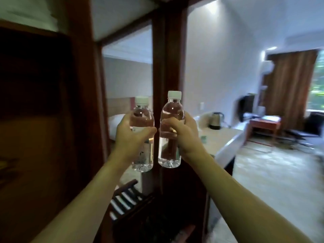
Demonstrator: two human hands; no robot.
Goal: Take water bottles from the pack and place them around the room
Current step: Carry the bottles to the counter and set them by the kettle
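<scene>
- Left hand (134,135) clasped one upright water bottle (142,137); right hand (182,135) clasped another (171,130), side by side at chest height
- Full, smooth plastic: likely weighty, slippery; mid-body grasp suited them

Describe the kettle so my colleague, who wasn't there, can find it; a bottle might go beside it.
Look at the long pale counter along the white wall, right of the dark wooden post. Near its far end stands the kettle, silver-bodied with a dark base and lid. It is the only upright appliance on that counter, beyond the right hand.
</scene>
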